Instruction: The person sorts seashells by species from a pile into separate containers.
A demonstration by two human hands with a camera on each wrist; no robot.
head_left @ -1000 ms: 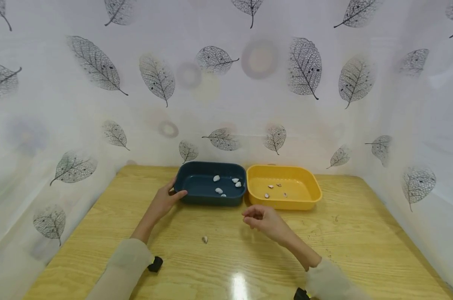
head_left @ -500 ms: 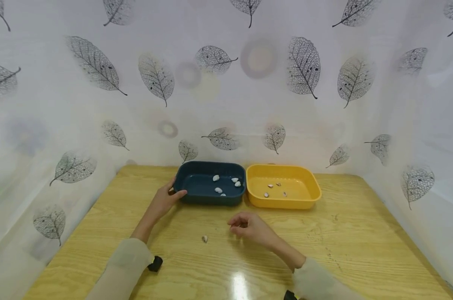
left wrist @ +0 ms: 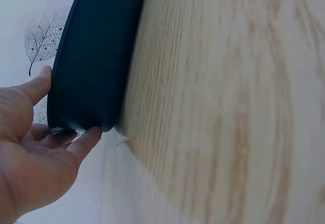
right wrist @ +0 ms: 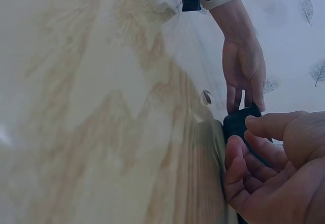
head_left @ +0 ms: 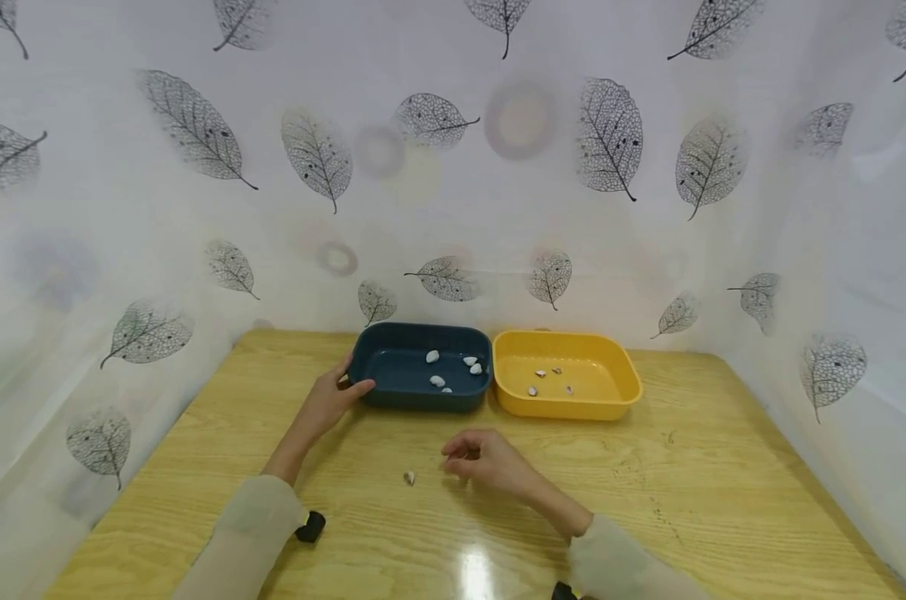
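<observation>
My left hand (head_left: pixel 328 403) holds the left end of a dark blue plastic tray (head_left: pixel 422 402). In the left wrist view its thumb lies at the tray's rim and its fingers against the end wall. Several white shell-like pieces (head_left: pixel 433 357) lie inside that tray. My right hand (head_left: pixel 490 458) hovers over the table in front of the trays, fingers loosely bent, holding nothing. The right wrist view shows a gap between its thumb and fingers. Just left of those fingertips, a small brown-and-white seashell (head_left: pixel 410 478) lies on the wood.
A yellow tray (head_left: pixel 565 408) stands right beside the blue one, with several smaller shells (head_left: pixel 533 391) inside. Both sit at the back of the wood-grain table (head_left: pixel 362 542), close to a white curtain (head_left: pixel 453 208) printed with leaves. The curtain also borders both sides.
My right hand has moved left and slightly down, from in front of the yellow tray toward the seashell on the table. My left hand and both trays have stayed in place.
</observation>
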